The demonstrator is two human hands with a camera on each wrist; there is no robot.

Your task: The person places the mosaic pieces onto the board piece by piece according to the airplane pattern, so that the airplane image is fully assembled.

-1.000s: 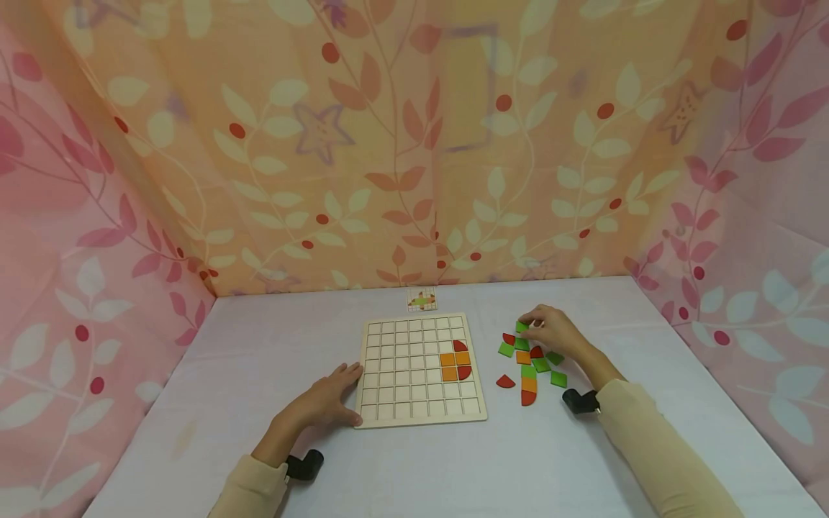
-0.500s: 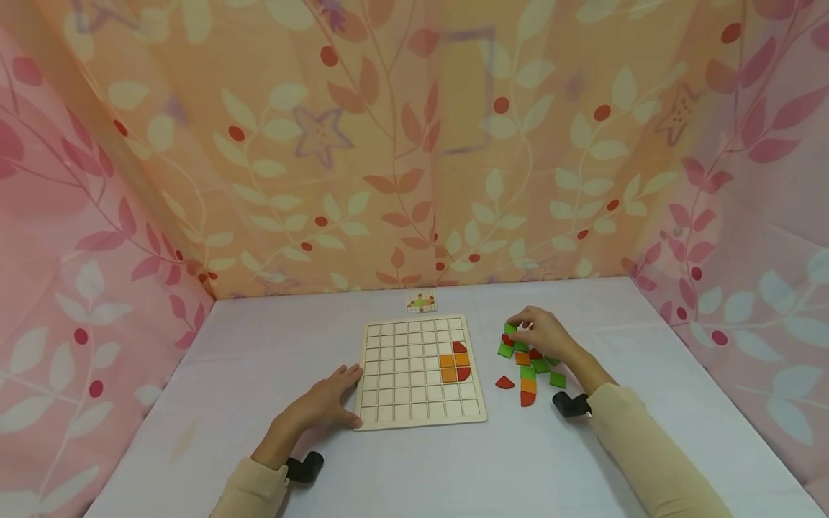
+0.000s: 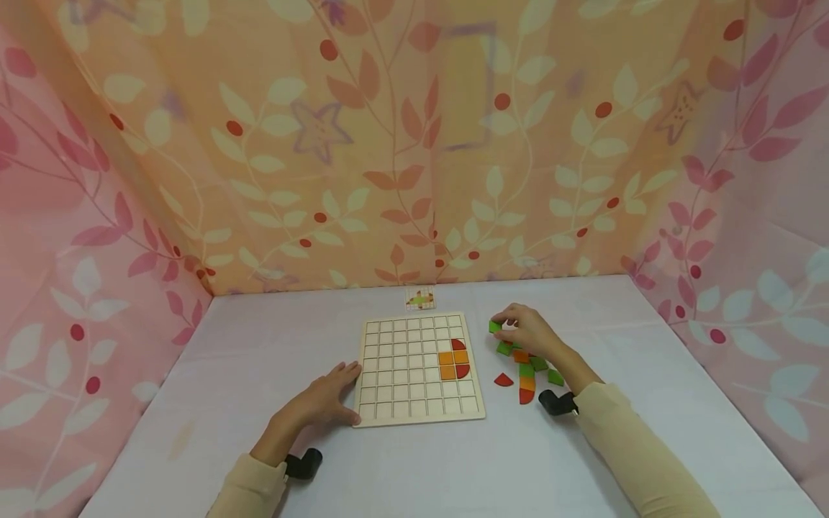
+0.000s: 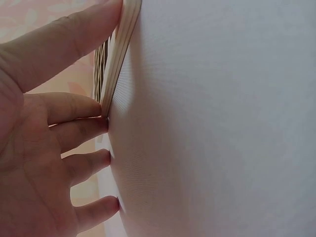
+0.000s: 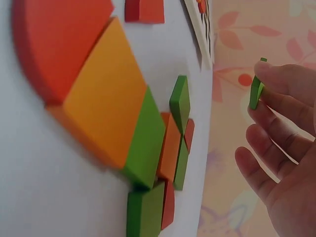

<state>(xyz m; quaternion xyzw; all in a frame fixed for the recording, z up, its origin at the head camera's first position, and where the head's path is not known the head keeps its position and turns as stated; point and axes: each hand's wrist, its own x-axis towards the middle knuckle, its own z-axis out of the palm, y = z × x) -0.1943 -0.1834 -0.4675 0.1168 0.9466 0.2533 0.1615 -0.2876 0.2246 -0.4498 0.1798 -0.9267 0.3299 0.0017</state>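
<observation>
My right hand [image 3: 532,334] pinches a green square tile [image 3: 495,326] between thumb and fingertips, raised off the table in the right wrist view, where the tile [image 5: 256,91] shows nearly edge-on. Beneath and beside that hand lie loose tiles, among them an orange square [image 3: 527,384] and a red quarter-circle [image 3: 503,379]. My left hand [image 3: 324,399] rests at the left edge of a wooden grid board [image 3: 395,375], fingers spread and fairly straight, thumb [image 4: 69,42] against the board's edge. Several orange squares [image 3: 447,372] and two red quarter-circles [image 3: 463,371] sit in cells on the board's right side.
A small pattern card [image 3: 421,298] lies behind the board. White cloth [image 3: 414,467] covers the table. Patterned curtains [image 3: 401,144] enclose the back and both sides. Some loose tiles are partly hidden behind my right hand.
My right hand has moved left with the green square tile, from above the far part of the loose tiles toward the board. My left hand and the board have stayed put.
</observation>
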